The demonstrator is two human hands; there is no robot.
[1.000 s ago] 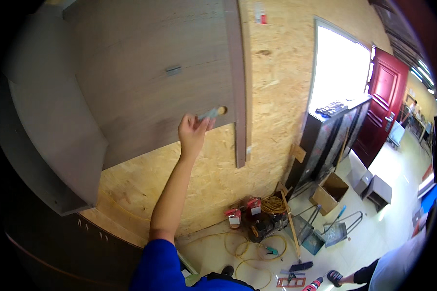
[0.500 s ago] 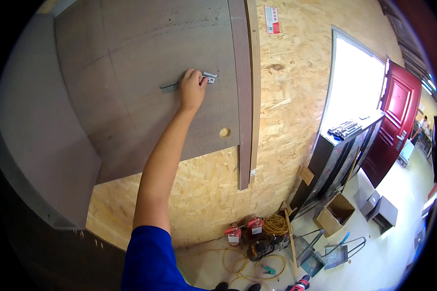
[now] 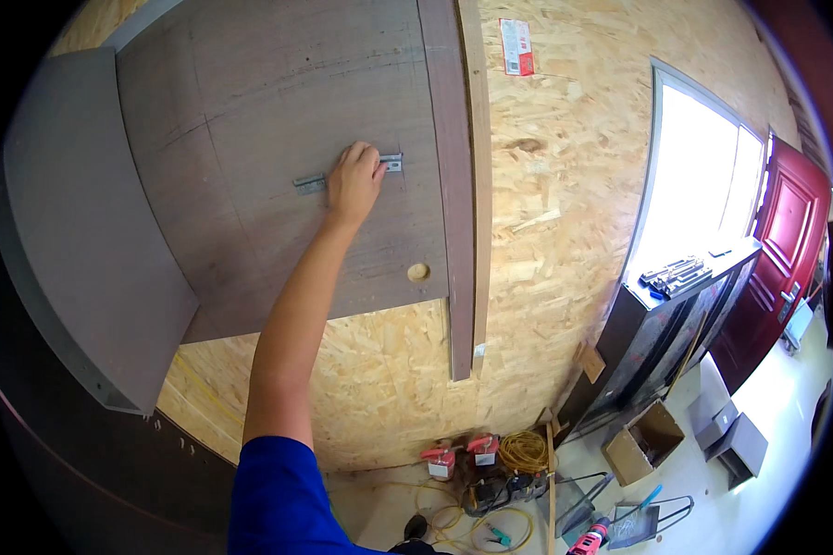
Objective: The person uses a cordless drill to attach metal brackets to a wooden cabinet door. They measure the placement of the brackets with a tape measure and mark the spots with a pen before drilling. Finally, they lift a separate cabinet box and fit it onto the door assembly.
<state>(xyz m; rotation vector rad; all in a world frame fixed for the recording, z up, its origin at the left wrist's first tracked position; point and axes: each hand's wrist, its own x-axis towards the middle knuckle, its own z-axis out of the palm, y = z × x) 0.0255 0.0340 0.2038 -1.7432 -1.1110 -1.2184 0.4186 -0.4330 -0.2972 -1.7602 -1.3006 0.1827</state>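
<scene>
My left hand (image 3: 354, 185) reaches up to a grey-brown panel (image 3: 278, 250), its fingers closed on a slotted metal strip (image 3: 393, 164). The strip's right end shows past my thumb, by a short pencil mark. On the other side of my hand a similar length of metal (image 3: 310, 184) lies along the panel. My hand hides the middle, so whether it is all one piece I cannot tell. A round hole (image 3: 418, 272) sits lower right in the panel. My right hand is out of view. At the lower edge a red drill (image 3: 590, 536) shows in part.
A grey side panel (image 3: 83, 213) juts out at left. Chipboard wall (image 3: 565, 222) continues right, with a bright window (image 3: 690, 176) and a red door (image 3: 777, 250). Dark frames topped with metal parts (image 3: 676, 276) stand below it. On the floor are a cardboard box (image 3: 629, 458), hoses and dustpans.
The view has shifted, so floor and wall things sit elsewhere in it. The strip's right end, tilted before, now appears flatter against the panel. My left hand still grips it.
</scene>
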